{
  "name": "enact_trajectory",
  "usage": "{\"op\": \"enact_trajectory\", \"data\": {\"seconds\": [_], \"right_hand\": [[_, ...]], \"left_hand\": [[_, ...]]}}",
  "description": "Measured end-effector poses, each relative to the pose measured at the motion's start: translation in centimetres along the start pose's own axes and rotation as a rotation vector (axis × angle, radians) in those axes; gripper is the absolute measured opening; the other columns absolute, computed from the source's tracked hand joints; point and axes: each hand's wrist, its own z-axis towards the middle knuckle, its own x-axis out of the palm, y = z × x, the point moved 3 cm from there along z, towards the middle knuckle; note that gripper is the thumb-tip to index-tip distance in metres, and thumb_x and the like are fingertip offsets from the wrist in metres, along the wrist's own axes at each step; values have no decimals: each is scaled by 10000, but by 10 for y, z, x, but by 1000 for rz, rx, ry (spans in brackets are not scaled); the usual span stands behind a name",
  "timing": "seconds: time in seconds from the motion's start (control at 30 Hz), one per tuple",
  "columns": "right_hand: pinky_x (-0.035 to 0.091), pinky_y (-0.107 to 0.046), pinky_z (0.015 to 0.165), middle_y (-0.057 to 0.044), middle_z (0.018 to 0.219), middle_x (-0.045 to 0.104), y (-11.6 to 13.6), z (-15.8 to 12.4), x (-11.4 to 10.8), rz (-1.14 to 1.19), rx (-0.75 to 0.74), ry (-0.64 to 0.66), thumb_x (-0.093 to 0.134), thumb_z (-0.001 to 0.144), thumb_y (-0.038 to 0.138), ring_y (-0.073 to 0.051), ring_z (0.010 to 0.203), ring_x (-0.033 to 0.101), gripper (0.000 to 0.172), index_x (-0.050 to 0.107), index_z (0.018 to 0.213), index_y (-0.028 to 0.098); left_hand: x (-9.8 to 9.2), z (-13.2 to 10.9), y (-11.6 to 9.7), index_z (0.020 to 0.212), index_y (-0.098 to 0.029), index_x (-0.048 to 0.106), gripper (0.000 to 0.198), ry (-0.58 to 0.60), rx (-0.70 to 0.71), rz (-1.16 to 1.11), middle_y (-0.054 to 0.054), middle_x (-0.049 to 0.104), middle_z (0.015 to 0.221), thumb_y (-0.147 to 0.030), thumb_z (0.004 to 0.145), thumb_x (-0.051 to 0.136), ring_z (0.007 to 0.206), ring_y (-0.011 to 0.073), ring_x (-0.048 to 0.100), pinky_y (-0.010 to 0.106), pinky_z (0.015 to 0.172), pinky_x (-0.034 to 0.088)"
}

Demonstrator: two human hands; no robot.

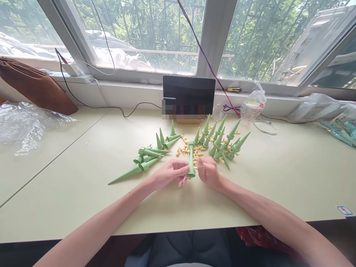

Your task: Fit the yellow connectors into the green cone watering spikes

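The green spike (191,157) is held just above the table (278,178), straight in front of the tablet (189,92) and on the person's side of it. The left hand (169,175) is closed on its flared collar, thumb and fingertips pinching the rim. The right hand (208,173) is curled tight just beside that collar; whether it grips anything cannot be told.

The pinch looks light and sits at one end only, so the spike could tip or slip out. Its far end hangs over the small yellow pieces (182,150) scattered in front of the tablet. A swing could also knock the standing spikes (219,139) at the tablet's right front, or roll the lying spikes (148,157) at its left front.

The long axis runs from the hands toward the tablet, collar end nearest the person, narrower end pointing away
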Motion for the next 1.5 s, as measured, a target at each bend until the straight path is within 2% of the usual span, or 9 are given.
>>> {"op": "enact_trajectory", "data": {"seconds": [0.3, 0.43, 0.5, 0.6, 0.77, 1.0, 1.17, 1.33, 1.5], "right_hand": [[275, -277, 490, 11, 471, 360, -7, -1, 3, 13, 150, 23, 229, 1066, 238, -92, 437, 300, 620, 356, 460, 190], [225, -287, 460, 26, 461, 313, -6, 2, 3, 26, 167, 0, 226, 1067, 274, -92, 424, 246, 585, 284, 489, 207], [212, -285, 451, 34, 456, 296, -7, 3, 3, 23, 187, 5, 221, 1066, 277, -91, 424, 231, 565, 251, 505, 211], [211, -280, 443, 43, 445, 274, -8, 3, 4, 9, 226, 13, 216, 1062, 279, -88, 422, 218, 541, 211, 525, 212], [232, -279, 440, 48, 446, 267, -9, 2, 5, 48, 283, 33, 212, 1060, 298, -85, 414, 225, 525, 197, 542, 214], [226, -288, 429, 47, 439, 250, -9, 3, 5, 115, 427, 38, 213, 1058, 380, -92, 412, 218, 536, 176, 547, 226], [221, -286, 409, 45, 421, 243, -12, 2, 4, 169, 550, -2, 267, 1049, 415, -93, 394, 225, 573, 191, 512, 227], [232, -282, 407, 44, 418, 251, -13, 1, 5, 172, 553, -1, 270, 1049, 421, -91, 392, 229, 575, 197, 512, 226], [224, -296, 416, 44, 429, 239, -13, 0, 6, 165, 511, 25, 242, 1052, 387, -100, 406, 211, 549, 179, 530, 230]], "left_hand": [[0, 1, -1, 937, -132, 676, 341, -62, 81, 207, 31, 623, 746, -454, 925, 565, 578, 118, 586, 237, 561, 482], [3, 0, -2, 1128, -175, 666, 309, -150, 116, 324, 0, 601, 707, -390, 936, 555, 535, 100, 557, 214, 529, 484], [4, 0, -3, 1171, -197, 665, 300, -222, 163, 426, 10, 622, 771, -345, 929, 569, 556, 90, 559, 199, 531, 494], [4, 0, -6, 1165, -225, 687, 272, -299, 287, 569, 48, 644, 948, -296, 927, 574, 640, 89, 583, 195, 570, 531], [2, 0, -2, 1186, -260, 696, 279, -349, 398, 614, 73, 625, 1098, -242, 956, 539, 590, 50, 560, 195, 556, 552], [3, 0, -4, 1212, -271, 670, 286, -431, 455, 706, 62, 630, 1110, -245, 945, 571, 666, 69, 598, 189, 565, 561], [1, -3, -11, 1109, -207, 693, 221, -510, 454, 706, 68, 624, 1081, -293, 924, 608, 654, 72, 602, 205, 566, 565], [-1, -3, -12, 997, -186, 712, 179, -503, 462, 646, 64, 651, 1031, -308, 933, 598, 527, 46, 556, 213, 517, 541], [-1, -3, -10, 897, -176, 726, 169, -495, 506, 622, 43, 638, 905, -282, 932, 600, 505, 49, 532, 211, 485, 507]]}}
